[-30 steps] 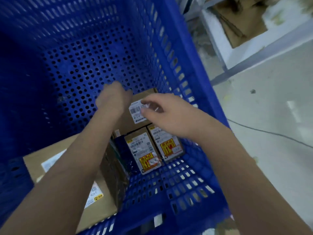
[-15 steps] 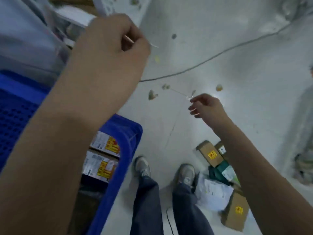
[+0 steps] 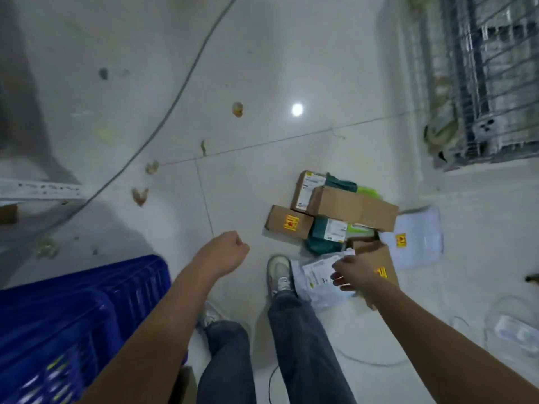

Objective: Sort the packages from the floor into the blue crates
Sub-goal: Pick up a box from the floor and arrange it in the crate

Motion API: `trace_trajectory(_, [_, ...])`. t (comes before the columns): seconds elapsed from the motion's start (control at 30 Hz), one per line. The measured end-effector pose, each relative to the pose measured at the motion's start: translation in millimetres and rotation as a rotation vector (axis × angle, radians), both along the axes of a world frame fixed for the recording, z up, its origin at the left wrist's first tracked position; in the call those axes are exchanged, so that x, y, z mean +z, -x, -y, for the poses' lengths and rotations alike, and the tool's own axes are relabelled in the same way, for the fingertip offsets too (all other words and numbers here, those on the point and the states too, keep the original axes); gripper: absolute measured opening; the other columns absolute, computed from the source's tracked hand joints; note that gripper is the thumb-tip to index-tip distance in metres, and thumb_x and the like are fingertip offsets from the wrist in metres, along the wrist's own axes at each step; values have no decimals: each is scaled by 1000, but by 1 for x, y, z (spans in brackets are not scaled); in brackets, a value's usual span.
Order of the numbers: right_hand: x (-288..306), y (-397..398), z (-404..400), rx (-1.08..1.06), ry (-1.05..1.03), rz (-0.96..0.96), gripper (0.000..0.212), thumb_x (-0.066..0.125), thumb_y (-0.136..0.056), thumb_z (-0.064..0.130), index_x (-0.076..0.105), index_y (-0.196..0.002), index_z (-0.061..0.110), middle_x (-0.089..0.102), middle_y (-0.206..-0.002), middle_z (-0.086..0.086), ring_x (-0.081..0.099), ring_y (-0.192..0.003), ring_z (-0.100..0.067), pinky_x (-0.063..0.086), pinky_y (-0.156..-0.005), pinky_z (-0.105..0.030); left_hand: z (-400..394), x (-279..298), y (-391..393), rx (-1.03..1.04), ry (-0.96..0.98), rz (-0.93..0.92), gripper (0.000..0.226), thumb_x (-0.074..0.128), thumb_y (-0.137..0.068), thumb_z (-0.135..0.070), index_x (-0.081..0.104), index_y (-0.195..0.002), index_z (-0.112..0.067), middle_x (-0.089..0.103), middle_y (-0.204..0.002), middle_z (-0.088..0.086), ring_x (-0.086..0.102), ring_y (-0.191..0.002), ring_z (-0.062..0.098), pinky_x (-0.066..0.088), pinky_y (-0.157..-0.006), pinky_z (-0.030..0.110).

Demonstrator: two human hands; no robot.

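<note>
A pile of packages lies on the floor to the right of my feet: a small brown box with a yellow sticker, a long brown box, a dark green bag, a white labelled mailer, a pale blue mailer and another brown box. My right hand reaches down over the white mailer with fingers spread, at or just above it. My left hand hangs in the air as an empty fist. The blue crate stands at lower left.
A grey cable runs across the tiled floor, with scraps of litter around it. A wire cage cart stands at the upper right. My legs and shoes are beside the pile. A clear plastic bag lies at the right.
Both hands came out of the blue crate and my view swung right to the floor. My right hand dropped to the white mailer; my left hand lowered from in front of the camera.
</note>
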State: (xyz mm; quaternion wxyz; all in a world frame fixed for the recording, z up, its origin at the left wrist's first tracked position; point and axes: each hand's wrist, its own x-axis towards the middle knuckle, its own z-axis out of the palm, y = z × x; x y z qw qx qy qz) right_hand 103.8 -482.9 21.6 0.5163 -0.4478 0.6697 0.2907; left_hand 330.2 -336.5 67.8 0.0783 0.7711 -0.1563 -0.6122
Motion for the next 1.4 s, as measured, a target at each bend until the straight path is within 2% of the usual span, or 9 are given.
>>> trace_trajectory(0.3, [-51,50,69,-225,58,133,13,46,-94,13,54,-97,3,60,-76,-11,55,-62,-18,45,-56,-24,91,-97,66,-190,-133,8,31,38,-95,-19,51,-114,2,62,-112,22,60,-92,30,43,-77,30])
trace_trajectory(0.43, [-92,64,76,-301,118,137,17,45,-94,12,57,-101,2,62,-83,-15,58,-66,-19,49,-61,-27,123,-139,88,-240,-58,62,28,39,-95,-20,53,-115,-5,57,-123,22,56,-111,36,46,-90,37])
trace_trajectory(0.53, [-134,63,61,-303,74,118,13,44,-92,8,55,-91,1,53,-89,-29,56,-78,-34,47,-66,-31,128,-182,93,-238,-103,79,33,42,-95,-20,49,-122,-2,54,-127,25,53,-116,38,44,-97,42])
trace_trajectory(0.57, [-149,60,55,-312,50,120,11,44,-91,7,54,-90,3,44,-90,-32,59,-105,-43,44,-67,-32,127,-199,91,-240,-137,92,37,44,-95,-20,47,-125,1,52,-129,26,52,-117,38,44,-98,42])
trace_trajectory(0.6, [-166,56,48,-322,29,131,7,44,-91,7,51,-91,6,38,-90,-29,37,-89,-14,42,-69,-33,125,-216,88,-230,-169,113,41,45,-94,-21,44,-127,3,51,-130,26,51,-118,38,44,-98,43])
trace_trajectory(0.73, [-227,36,28,-282,46,159,37,50,-91,13,48,-126,3,53,-117,-24,54,-103,-32,47,-91,-42,116,-273,80,-82,-223,143,62,52,-91,-32,31,-137,5,41,-137,25,45,-123,38,42,-102,48])
trace_trajectory(0.93, [-286,16,16,-223,113,151,54,51,-90,17,33,-138,0,50,-128,-18,51,-111,-31,40,-82,-31,100,-330,74,130,-123,61,61,47,-92,-25,22,-145,-10,41,-140,16,46,-122,33,44,-88,40])
trace_trajectory(1.2, [-298,8,14,-121,128,185,52,49,-89,25,31,-134,6,48,-105,-8,51,-94,-26,48,-79,-37,99,-339,75,417,-88,-58,46,42,-93,-32,35,-137,-24,49,-119,5,53,-98,27,48,-88,41])
trace_trajectory(1.4, [-263,5,9,-581,-15,194,54,35,-95,49,36,-134,13,54,-124,-15,58,-102,-30,53,-72,-37,84,-310,68,760,-221,-173,67,48,-84,-61,38,-138,-22,45,-136,6,46,-112,37,40,-90,55])
